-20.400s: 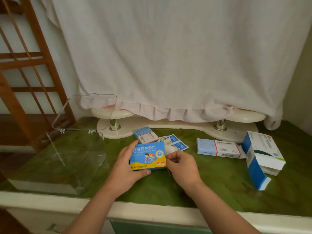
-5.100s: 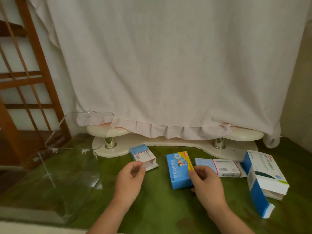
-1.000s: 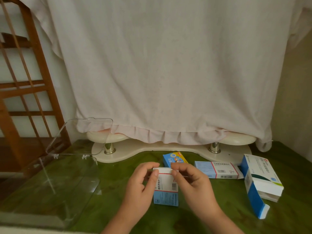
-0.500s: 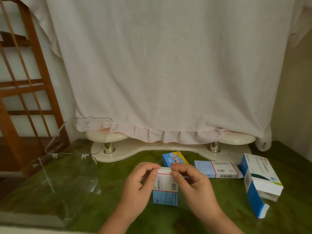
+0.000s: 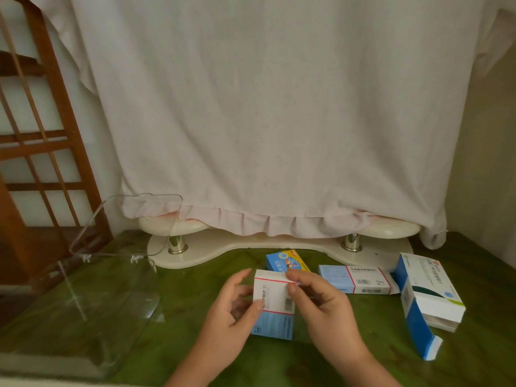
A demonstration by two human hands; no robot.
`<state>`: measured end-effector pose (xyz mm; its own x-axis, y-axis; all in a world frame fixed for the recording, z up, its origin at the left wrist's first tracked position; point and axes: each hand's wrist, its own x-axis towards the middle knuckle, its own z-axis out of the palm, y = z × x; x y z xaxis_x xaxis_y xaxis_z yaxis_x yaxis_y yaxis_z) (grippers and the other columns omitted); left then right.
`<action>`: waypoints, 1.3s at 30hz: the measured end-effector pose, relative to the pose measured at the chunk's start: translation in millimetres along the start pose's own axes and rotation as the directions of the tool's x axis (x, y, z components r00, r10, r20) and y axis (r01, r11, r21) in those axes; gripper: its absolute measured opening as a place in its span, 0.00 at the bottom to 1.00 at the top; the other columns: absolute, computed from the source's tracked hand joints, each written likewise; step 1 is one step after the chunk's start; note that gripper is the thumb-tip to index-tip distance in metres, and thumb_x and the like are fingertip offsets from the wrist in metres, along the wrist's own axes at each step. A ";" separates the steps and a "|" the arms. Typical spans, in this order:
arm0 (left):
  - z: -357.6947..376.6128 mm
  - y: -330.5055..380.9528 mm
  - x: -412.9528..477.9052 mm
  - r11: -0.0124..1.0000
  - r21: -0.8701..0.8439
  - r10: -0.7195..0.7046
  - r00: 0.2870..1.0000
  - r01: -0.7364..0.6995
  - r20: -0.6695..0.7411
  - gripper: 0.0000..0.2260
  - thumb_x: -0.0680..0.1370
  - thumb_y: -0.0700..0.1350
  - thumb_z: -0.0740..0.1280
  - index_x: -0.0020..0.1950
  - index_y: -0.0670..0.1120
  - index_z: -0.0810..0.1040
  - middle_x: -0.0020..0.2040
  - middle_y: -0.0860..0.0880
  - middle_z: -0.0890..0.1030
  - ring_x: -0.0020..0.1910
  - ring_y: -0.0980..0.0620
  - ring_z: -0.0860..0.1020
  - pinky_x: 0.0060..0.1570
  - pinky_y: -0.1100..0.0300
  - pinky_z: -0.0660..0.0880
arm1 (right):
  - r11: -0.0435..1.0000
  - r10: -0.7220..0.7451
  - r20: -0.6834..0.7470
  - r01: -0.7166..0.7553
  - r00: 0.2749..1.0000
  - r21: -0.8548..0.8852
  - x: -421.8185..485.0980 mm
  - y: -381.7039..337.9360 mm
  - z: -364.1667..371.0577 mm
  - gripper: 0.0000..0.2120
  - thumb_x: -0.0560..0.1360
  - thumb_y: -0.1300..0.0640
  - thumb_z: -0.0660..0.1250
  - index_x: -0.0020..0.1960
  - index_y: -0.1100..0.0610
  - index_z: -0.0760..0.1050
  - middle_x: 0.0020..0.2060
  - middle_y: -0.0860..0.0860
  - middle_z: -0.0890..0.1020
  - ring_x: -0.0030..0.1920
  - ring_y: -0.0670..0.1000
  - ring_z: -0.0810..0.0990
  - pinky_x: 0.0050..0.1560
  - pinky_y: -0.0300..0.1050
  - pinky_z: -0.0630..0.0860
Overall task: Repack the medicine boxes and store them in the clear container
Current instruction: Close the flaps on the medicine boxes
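The small white-and-blue box (image 5: 274, 304) stands on end on the green tabletop (image 5: 195, 297), right of the clear container (image 5: 83, 308). The left hand (image 5: 233, 311) steadies its side while the right hand (image 5: 321, 300) pinches its top, probably closing the flap. Three more boxes lie behind and to its right, before a draped cloth (image 5: 265, 121).

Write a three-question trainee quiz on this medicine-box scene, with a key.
1. True or false: the clear container already holds a box.
2. Which box stands open at its end? A) the large white-and-blue box B) the blue-and-yellow box
3. What do the left hand and right hand hold between them?

Key: 1 false; 2 A; 3 the small white-and-blue box, held upright.
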<state>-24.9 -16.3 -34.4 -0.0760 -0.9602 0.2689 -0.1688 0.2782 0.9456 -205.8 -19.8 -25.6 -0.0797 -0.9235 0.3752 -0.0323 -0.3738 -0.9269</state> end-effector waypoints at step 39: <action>42.6 -24.8 44.4 0.443 0.879 -0.063 0.972 -0.177 0.228 0.28 0.80 0.66 0.48 0.78 0.64 0.44 0.80 0.57 0.39 0.78 0.53 0.36 0.75 0.44 0.34 | 0.485 0.129 -0.204 -0.241 0.970 -0.840 21.7 32.4 -63.1 0.31 0.79 0.44 0.60 0.78 0.49 0.56 0.78 0.49 0.59 0.78 0.52 0.53 0.77 0.53 0.51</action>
<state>-66.0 -64.6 -53.8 -0.2869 -0.9445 0.1601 -0.9250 0.3167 0.2101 -271.5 -46.4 -47.4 -0.2845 -0.9270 0.2443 -0.8338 0.1135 -0.5402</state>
